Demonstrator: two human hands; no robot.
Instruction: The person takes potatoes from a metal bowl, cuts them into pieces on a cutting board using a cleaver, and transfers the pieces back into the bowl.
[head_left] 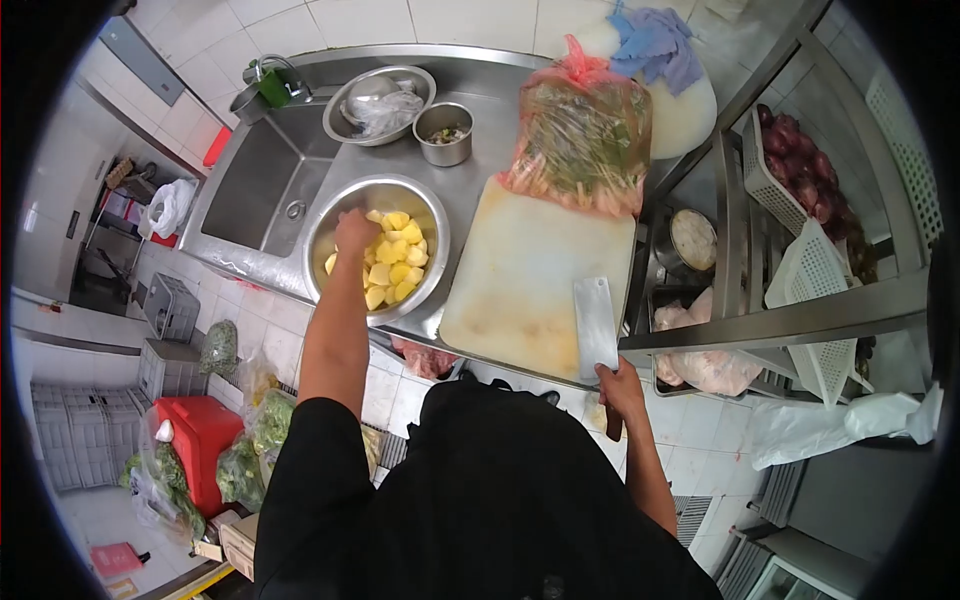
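Note:
My left hand (355, 232) reaches into a wide steel bowl (436, 215) at its left side, fingers curled downward beside the peeled, cut potatoes (395, 262). What those fingers hold, if anything, is hidden under the hand. In my right hand (621, 388) is the handle of a cleaver (596, 325). Its broad blade lies over the right front part of a white cutting board (525, 270), pointing away from me. The cleaver's handle sticks out past the board's front edge.
A red-tinted plastic bag of green vegetables (585, 135) rests over the board's far end. Behind the potatoes stand a steel pot (443, 135) and a bowl with plastic bags (378, 105). The sink (265, 190) is at left. A metal shelf rail (780, 330) runs along the right.

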